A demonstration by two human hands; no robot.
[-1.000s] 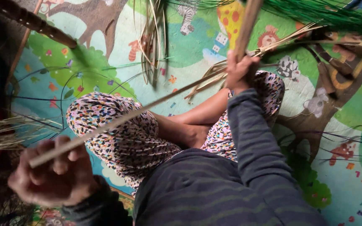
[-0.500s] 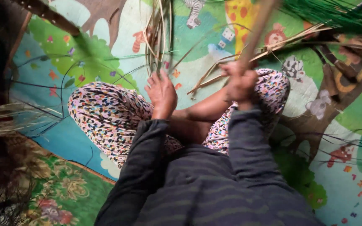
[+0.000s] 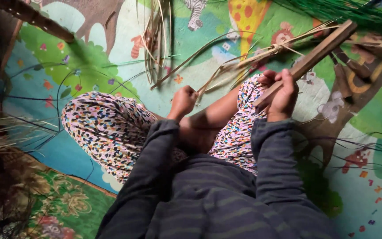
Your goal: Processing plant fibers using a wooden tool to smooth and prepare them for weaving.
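right hand (image 3: 281,95) grips a wooden stick (image 3: 308,59); left hand (image 3: 183,101) clutches straw strips (image 3: 226,71).

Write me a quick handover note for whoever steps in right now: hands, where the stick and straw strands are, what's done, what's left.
Left hand: closed in a fist on thin straw strands, above the knee.
Right hand: gripping the wooden stick, which slants up to the right.
The strands run from the left fist to a tied bundle at the stick. Loose straw lies on the play mat; green fibres at top right.
Done: some strands tied at the stick.
Left: loose straw not yet gathered.
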